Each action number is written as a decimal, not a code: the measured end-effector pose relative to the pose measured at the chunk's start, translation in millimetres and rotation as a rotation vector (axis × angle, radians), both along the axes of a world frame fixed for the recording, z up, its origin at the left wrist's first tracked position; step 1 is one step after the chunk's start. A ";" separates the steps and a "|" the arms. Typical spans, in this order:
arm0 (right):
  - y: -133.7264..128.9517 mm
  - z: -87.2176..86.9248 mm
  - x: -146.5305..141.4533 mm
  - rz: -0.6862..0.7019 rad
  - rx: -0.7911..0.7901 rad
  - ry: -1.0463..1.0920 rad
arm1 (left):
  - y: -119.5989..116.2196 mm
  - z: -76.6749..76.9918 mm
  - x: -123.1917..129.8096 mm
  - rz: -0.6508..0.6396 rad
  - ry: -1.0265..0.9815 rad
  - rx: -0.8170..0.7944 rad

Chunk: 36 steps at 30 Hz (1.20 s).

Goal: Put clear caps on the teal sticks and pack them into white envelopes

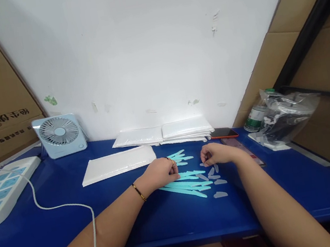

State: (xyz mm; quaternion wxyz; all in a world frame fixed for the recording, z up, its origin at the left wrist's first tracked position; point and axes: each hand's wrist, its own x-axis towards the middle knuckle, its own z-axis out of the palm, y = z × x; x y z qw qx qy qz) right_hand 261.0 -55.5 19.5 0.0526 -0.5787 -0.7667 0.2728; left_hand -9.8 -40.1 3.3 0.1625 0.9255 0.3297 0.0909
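Several turquoise eyebrow razors (191, 192) lie fanned out on the blue table, blade ends pointing right. My left hand (162, 172) is closed over their handles, thumb and fingers pinching one razor (194, 172); its grip hides part of the bunch. More razors (183, 158) stick out beyond that hand. Small translucent blade caps (220, 194) are scattered to the right of the blades. Above these caps, my right hand (215, 154) has its fingers curled into a pinch. A clear piece shows beside its fingertips, but I cannot make out whether it is held.
A white padded mailer (118, 164) lies left of the razors, with stacked mailers (184, 128) against the wall. A blue fan (60, 134), a power strip (3, 191) and a cable (62, 205) are at left. At right are a phone (224, 132), bottle (254, 117) and plastic bag (289, 116).
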 end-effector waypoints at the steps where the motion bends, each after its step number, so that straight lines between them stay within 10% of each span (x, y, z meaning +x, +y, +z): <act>1: 0.6 -0.7 -0.1 -0.007 -0.007 0.011 | 0.8 -0.9 0.0 0.017 -0.003 -0.010; 13: 0.0 -1.1 7.6 -0.028 -0.201 0.350 | 9.2 -4.6 -2.9 0.074 -0.017 0.137; 36: -4.9 0.9 -9.9 -0.052 -0.156 0.035 | -20.8 -2.8 5.6 -0.091 0.121 0.243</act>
